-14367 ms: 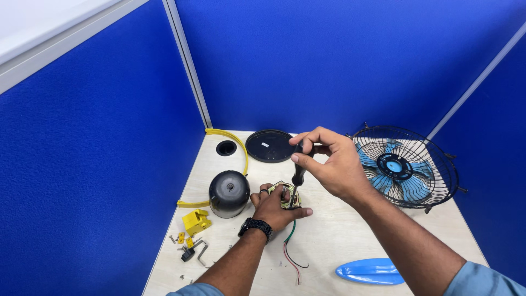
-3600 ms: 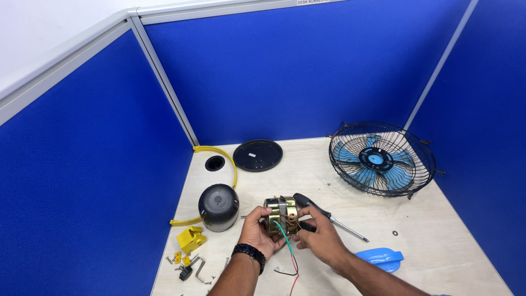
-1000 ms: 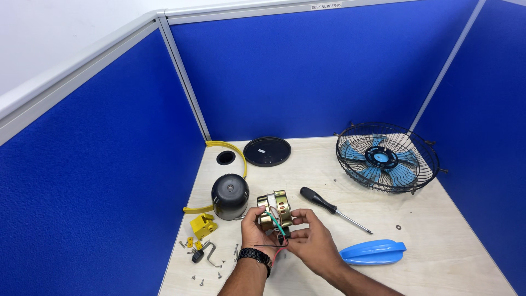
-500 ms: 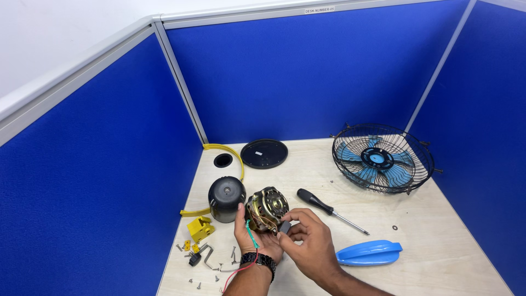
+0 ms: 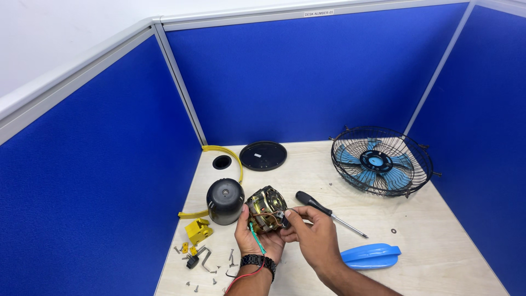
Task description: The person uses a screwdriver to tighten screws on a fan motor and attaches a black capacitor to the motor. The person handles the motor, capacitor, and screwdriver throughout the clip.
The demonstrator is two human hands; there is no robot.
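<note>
Blue partition walls stand around the pale wooden desk. Left of the hands lie small screws and a black housing. The left hand cups the fan motor from below, and the right hand pinches its side. The screwdriver lies just behind; earlier the right hand held it.

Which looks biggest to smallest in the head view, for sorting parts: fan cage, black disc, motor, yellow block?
1. Fan cage, clearly largest.
2. Black disc and motor, held in both hands: they look alike, and the motor sits nearer the camera, so no ranking.
3. Yellow block, smallest.
</note>
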